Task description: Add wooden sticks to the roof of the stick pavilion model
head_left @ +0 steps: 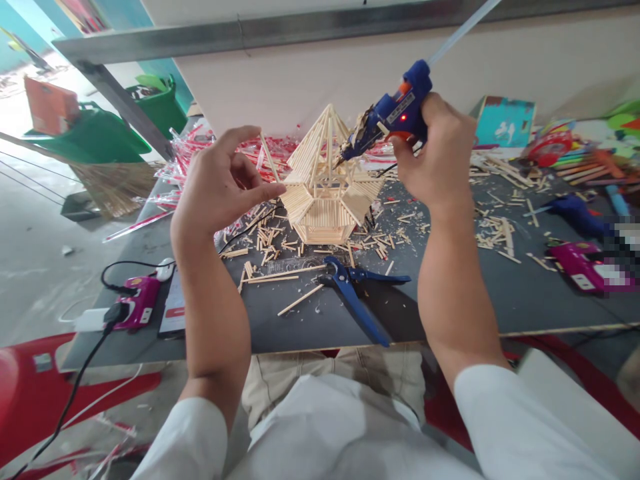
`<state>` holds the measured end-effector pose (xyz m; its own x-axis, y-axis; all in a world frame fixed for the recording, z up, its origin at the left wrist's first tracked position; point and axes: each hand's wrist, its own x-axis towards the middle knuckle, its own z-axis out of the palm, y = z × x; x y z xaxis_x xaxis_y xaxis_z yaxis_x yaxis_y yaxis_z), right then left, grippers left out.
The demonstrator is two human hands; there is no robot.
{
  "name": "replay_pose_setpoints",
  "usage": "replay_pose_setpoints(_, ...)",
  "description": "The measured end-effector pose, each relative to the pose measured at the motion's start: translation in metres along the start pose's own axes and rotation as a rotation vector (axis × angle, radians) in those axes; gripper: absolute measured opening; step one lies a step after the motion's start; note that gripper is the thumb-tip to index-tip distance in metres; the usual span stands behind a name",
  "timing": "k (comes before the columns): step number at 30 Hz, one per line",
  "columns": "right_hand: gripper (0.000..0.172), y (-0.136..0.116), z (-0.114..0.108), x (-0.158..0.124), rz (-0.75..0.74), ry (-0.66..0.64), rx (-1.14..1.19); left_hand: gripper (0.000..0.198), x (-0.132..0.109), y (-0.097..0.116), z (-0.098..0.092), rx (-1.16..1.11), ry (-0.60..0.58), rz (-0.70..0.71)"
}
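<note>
My right hand (pixel 443 153) grips a blue hot glue gun (pixel 400 110) with a lit red light and a long clear glue stick at its back. Its nozzle points down-left, at the opening in the upper roof of a small pavilion-shaped model (pixel 325 193) built from thin wooden sticks. Whether the tip touches the wood cannot be made out. My left hand (pixel 223 180) holds a short wooden stick (pixel 269 159) lengthwise between index fingertip and thumb, close to the model's left edge. In front of the model lies a blue-handled cutter (pixel 355 293), beside several loose sticks (pixel 300 300).
Stick offcuts (pixel 270 240) litter the dark table (pixel 290 333). Red-and-clear plastic wrappers (pixel 200 150) heap behind on the left. Purple power strips (pixel 137 303) sit at both sides, cables trailing. Another glue gun (pixel 577 213) lies right, near coloured markers (pixel 585 167). A metal rail (pixel 310 30) crosses behind.
</note>
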<state>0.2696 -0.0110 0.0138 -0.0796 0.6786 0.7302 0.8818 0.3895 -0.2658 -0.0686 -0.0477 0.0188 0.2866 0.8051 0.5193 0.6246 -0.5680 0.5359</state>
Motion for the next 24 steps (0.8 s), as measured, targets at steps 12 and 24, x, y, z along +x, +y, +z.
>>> replay_pose_setpoints(12, 0.025, 0.0039, 0.0025, 0.0011, 0.032, 0.015, 0.032, 0.074, 0.0004, 0.0031, -0.0006, 0.006, -0.009, -0.031)
replay_pose_setpoints(24, 0.017, 0.0015, 0.0039, 0.0012, 0.059, 0.054, 0.037, 0.079, 0.0027, 0.0036, 0.0016, 0.025, 0.007, -0.065)
